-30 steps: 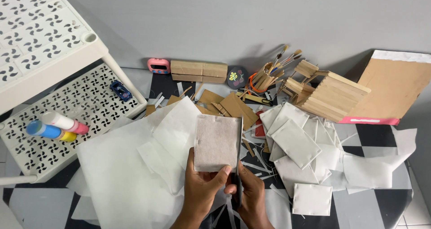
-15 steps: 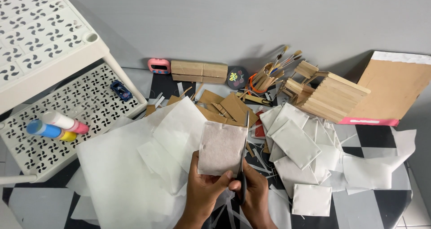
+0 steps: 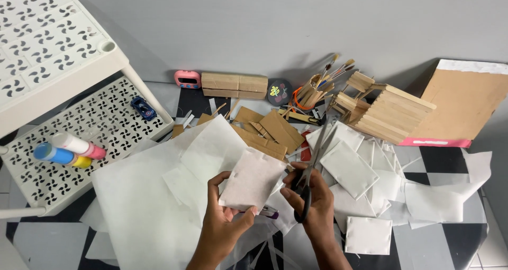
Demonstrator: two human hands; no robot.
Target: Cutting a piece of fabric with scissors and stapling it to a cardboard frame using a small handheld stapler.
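While the left hand pinches a square white paper piece by its near edge above the large white sheet, the right hand, just right of it, has its fingers closed through black-handled scissors pointing far, blades barely parted.

The paper square sits between the left hand and right hand; the shelf rack stands left, the stick house behind right.
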